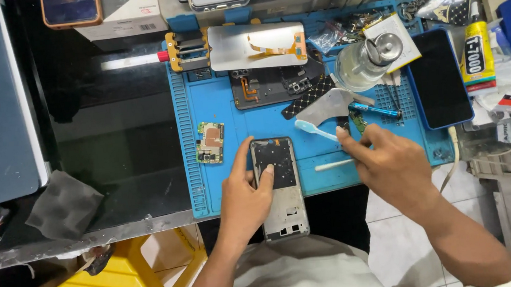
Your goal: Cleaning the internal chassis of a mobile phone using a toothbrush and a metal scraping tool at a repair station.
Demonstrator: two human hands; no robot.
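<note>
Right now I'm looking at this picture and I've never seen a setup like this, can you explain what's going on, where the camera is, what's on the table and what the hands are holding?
There is no machine here: these are a person's two bare hands, filmed by one camera worn on the head, looking straight down at a workbench.

The left hand grips an opened phone frame with its insides showing, the thumb on one side and a finger pressing on top. The right hand pinches the handle end of a light blue toothbrush between its fingers.

Both hands work over a blue rubber mat. On it lie a small green circuit board, a white stick, a phone screen panel held in a clamp, a clear bottle with a metal top and a dark phone in a blue case. A yellow glue tube stands to the right. A yellow stool sits below the bench.
</note>
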